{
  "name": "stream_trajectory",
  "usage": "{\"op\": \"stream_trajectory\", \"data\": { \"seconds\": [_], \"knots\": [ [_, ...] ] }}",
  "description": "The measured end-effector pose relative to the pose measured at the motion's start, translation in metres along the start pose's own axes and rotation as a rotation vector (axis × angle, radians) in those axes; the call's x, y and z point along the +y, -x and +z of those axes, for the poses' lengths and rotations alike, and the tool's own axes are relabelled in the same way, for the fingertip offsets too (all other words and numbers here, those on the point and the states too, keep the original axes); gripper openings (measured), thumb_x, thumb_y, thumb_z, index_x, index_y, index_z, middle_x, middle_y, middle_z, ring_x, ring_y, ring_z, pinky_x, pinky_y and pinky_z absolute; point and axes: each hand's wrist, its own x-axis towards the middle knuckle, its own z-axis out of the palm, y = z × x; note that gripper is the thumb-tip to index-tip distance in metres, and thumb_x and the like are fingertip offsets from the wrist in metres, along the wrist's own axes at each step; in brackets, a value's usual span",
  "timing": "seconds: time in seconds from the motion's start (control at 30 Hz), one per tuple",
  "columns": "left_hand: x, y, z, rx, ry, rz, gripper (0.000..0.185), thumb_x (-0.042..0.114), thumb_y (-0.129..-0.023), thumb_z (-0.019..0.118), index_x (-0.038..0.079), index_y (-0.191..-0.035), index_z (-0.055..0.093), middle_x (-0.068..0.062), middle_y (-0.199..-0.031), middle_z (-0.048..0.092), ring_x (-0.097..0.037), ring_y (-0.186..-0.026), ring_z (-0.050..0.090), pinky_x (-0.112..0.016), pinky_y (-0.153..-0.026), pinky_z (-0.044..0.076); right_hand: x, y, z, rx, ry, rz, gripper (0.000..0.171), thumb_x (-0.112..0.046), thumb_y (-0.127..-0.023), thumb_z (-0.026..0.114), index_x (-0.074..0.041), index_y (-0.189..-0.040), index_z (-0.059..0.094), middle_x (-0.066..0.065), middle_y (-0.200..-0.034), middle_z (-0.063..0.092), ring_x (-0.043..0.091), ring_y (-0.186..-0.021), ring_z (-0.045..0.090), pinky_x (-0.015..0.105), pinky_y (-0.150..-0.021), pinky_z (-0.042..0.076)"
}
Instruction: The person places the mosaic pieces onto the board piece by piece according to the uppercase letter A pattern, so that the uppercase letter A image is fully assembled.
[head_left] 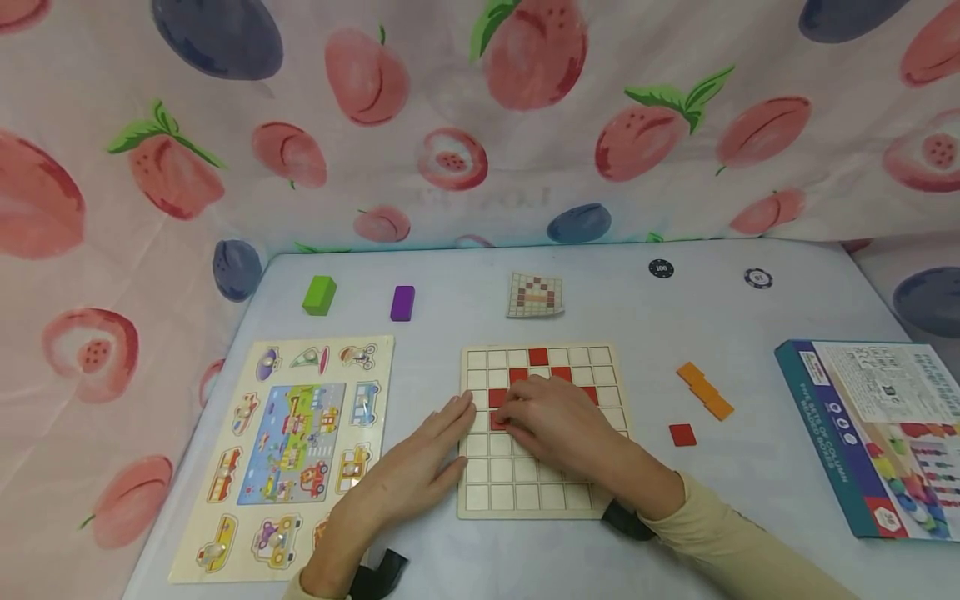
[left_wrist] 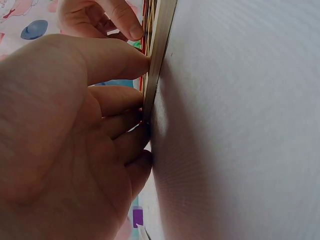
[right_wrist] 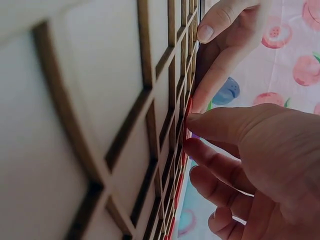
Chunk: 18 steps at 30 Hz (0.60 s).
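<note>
backdrop: thin creased cloth (head_left: 112, 250), printed w/ pink peaches + dark plums, hangs behind & at left of table.
table: pale matte sheet (head_left: 600, 292), smooth, faint ripples.
far left: green block (head_left: 319, 295) & purple block (head_left: 402, 302), both rectangular, solid-looking, apart from each other, near back edge.
vehicle puzzle: flat wooden peg board (head_left: 247, 467), cartoon cars, small knobs on pieces; lies just left of L forearm.
left hand: (head_left: 429, 454) flat on table, fingers straight, released – grasps nothing; fingertips (left_wrist: 144, 65) press against left edge of grid board, seen clearly in L wrist view.
grid board: square pale wood tray (head_left: 480, 500), thin raised dark-edged ribs making square cells; centre of table, between both hands; several red tiles already in upper cells.
red tile: (head_left: 498, 419) flat glossy square, in a left-centre cell under R fingertips.
right hand: (head_left: 558, 421) lies over board middle, fingers bent down, tips pinching/pressing red tile edge (right_wrist: 188, 116); covers some cells.
pattern card: small gridded paper (head_left: 535, 295), corner curled, behind board.
loose pcs: orange tiles (head_left: 705, 390) stacked stepwise, one red square (head_left: 682, 434) just below them, right of board.
chips: two dark round poker chips (head_left: 661, 268), (head_left: 758, 277) at back right.
box: glossy cardboard box (head_left: 877, 433), teal side, far right edge.
</note>
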Motion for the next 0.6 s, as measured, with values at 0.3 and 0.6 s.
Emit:
{"op": "stream_trajectory", "data": {
  "seconds": [0.3, 0.6],
  "knots": [
    [0.001, -0.001, 0.001, -0.004, 0.012, -0.001, 0.067, 0.022, -0.108, 0.060, 0.008, -0.167, 0.033, -0.002, -0.181, 0.020, -0.023, -0.168, 0.022, -0.048, -0.137, 0.027, 0.011, 0.014, -0.007, -0.014, -0.055, -0.028, 0.021, -0.022, -0.094, 0.081, -0.026, -0.114, 0.083, -0.008, -0.110, 0.076, 0.013, -0.101, 0.070, 0.034, -0.089, 0.063],
    [0.000, 0.000, 0.001, -0.007, -0.004, -0.018, 0.068, 0.023, -0.108, 0.060, 0.010, -0.168, 0.031, -0.001, -0.181, 0.018, -0.023, -0.168, 0.020, -0.047, -0.136, 0.028, 0.046, 0.066, -0.027, 0.048, -0.030, 0.070, 0.021, -0.020, -0.092, 0.083, -0.027, -0.112, 0.082, -0.010, -0.111, 0.075, 0.014, -0.105, 0.069, 0.040, -0.092, 0.063]
  ]
}}
